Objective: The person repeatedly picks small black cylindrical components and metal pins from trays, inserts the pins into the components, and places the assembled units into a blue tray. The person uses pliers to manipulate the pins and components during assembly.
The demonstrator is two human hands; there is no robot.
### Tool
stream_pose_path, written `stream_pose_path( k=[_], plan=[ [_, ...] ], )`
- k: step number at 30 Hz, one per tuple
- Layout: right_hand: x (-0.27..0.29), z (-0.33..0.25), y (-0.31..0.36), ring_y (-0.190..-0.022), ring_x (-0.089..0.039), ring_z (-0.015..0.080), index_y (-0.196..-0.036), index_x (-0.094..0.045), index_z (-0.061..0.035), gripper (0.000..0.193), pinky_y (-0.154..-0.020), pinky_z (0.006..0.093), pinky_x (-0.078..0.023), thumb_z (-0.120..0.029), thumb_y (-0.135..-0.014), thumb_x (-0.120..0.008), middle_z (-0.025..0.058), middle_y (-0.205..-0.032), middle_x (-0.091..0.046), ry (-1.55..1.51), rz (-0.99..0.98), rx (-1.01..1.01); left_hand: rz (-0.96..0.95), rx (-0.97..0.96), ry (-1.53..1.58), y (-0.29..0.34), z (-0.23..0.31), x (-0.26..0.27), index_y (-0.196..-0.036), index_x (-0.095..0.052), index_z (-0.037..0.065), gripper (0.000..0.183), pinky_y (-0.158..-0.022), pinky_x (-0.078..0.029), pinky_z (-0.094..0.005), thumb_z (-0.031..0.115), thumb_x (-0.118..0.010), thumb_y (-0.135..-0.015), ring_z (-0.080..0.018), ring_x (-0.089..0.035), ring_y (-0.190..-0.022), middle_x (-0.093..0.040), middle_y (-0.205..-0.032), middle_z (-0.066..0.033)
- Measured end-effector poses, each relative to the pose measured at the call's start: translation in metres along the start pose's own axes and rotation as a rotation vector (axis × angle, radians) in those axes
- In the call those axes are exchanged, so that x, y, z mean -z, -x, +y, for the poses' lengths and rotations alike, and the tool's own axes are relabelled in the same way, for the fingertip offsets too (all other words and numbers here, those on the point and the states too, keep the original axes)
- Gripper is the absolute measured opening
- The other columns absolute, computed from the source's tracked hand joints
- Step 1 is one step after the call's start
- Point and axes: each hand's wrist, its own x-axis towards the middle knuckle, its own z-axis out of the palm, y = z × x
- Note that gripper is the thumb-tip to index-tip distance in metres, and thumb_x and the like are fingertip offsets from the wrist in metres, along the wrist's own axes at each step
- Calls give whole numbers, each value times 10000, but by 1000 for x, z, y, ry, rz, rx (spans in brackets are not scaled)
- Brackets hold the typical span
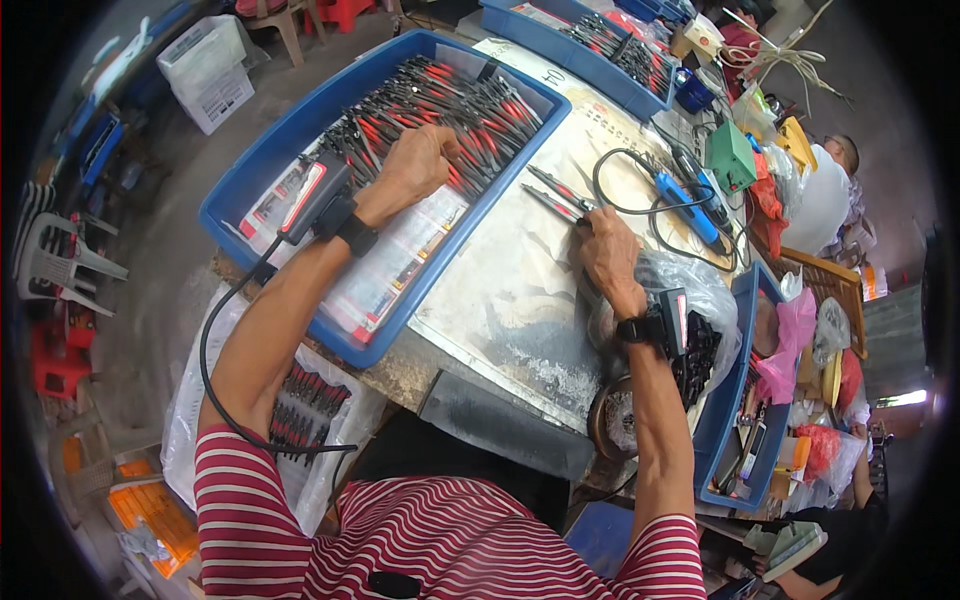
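Observation:
My left hand (415, 168) is over the blue tray (420, 300), its fingers curled at the heap of slim black-and-red pen-like tools (490, 135); whatever it grips is hidden. On the pale worktop, my right hand (610, 250) has its fingers closed at the near ends of two slim black-and-red tools (556, 190), whose tips point away to the left. Printed cards (385, 265) line the tray under the heap. Each wrist wears a dark strap with a small box.
Behind my right hand lie blue-handled corded tools (690, 208). A clear plastic bag (690, 290) with black parts stands by my right wrist, next to a blue bin (718, 440). Another blue tray (585, 60) sits at the back. Below left, a lined box (335, 400) holds more tools.

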Motion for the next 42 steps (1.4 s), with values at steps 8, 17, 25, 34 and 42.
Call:
stream_pose_path(
  k=[8,17,25,34,42],
  plan=[
    [-2,-3,-4,-810,-598,367,-906,-562,-47,153,-678,433,-453,-59,-765,-620,156,-868,-613,-105,51,-2,-119,-146,36,4,-19,-10,-883,-609,-45,288,-732,-482,-332,-64,-454,-641,-227,-612,-773,-626,-816,-157],
    [-2,-4,-4,-810,-591,337,-901,-551,-68,158,-648,439,-464,-36,-754,-598,119,-865,-581,-110,85,-32,-59,-373,-189,8,-22,-21,-898,-614,33,262,-712,-441,-380,-59,-525,-669,-318,-544,-811,-518,-869,-143],
    [0,2,-2,-768,-591,358,-862,-557,-54,121,-642,449,-435,-99,-773,-625,124,-866,-605,-52,80,-150,-49,-386,-208,7,-19,-24,-813,-571,39,211,-748,-429,-367,-65,-619,-636,-293,-502,-859,-506,-863,-108],
    [-8,1,-4,-769,-593,349,-849,-582,-81,97,-639,452,-433,-137,-790,-635,107,-861,-591,-54,123,-148,-120,-369,-147,8,-18,-13,-751,-582,49,188,-746,-430,-362,-65,-615,-605,-288,-485,-827,-544,-810,-74],
    [-15,-1,-7,-757,-593,352,-835,-599,-95,89,-630,444,-450,-137,-775,-650,107,-854,-584,-45,158,-174,-172,-403,-124,8,-18,-10,-778,-568,19,202,-732,-434,-370,-84,-581,-605,-294,-524,-803,-541,-807,-96]
  ],
)
